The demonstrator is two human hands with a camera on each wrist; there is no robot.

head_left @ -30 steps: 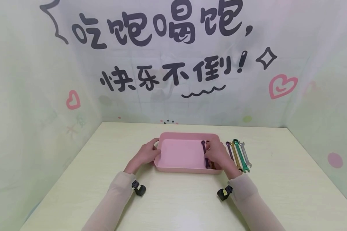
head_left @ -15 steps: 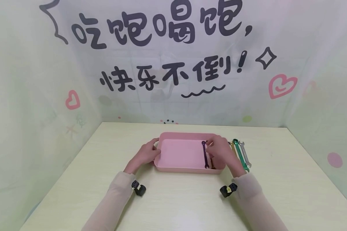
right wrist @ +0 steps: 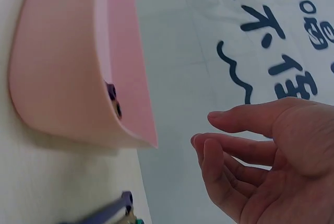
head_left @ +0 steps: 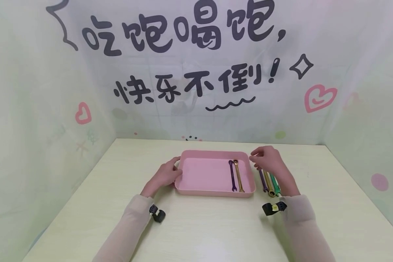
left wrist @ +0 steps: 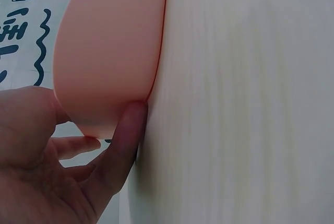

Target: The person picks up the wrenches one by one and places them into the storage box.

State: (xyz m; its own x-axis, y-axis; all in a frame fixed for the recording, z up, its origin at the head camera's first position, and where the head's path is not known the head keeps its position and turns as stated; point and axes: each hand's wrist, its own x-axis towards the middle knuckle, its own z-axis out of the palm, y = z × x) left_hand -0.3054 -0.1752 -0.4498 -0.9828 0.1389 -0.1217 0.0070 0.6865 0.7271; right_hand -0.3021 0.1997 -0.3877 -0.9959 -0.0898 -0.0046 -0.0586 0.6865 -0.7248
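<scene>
We see the left hand (head_left: 163, 175) gripping the left rim of the pink tray (head_left: 213, 192) at mid-bench, thumb pressed to its wall. The right hand (head_left: 269, 160) hovers empty, fingers loosely curled, above the wrenches (head_left: 268, 183) just right of the tray. Inside lie a purple wrench (head_left: 232, 175) and a gold one (head_left: 238, 176), side by side.

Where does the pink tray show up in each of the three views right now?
Head: pink tray lies mid-table; the left hand holds its left end.
Left wrist: the tray's outer wall fills the upper left, fingers against it.
Right wrist: the tray is at upper left, the right hand apart from it, holding nothing.
Shared landmark: the black lettering on the backdrop, seen in all three views.
</scene>
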